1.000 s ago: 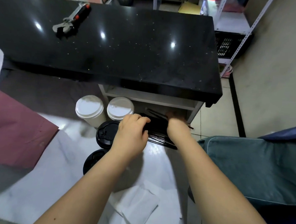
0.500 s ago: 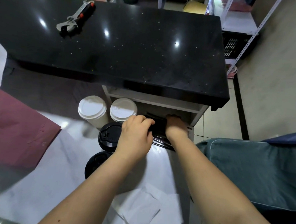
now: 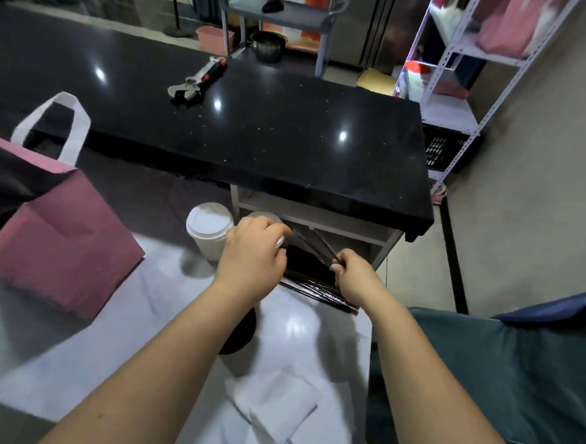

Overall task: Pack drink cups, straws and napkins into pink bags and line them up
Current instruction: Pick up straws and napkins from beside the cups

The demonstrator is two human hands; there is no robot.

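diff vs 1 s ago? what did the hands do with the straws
Both hands have come up off the straw bundle, which they were pressing down on. The left hand and right hand now pinch a few black straws between them, raised above it. Unchanged: white-lidded cup, pink bag, napkins, wrench. The camera has tilted up.

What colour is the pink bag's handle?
White. The handle shows best in the head view.

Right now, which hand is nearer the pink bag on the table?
Left. The left hand is to the right of the pink bag, apart from it; the right hand is farther right still, past the black straws both hands pinch.
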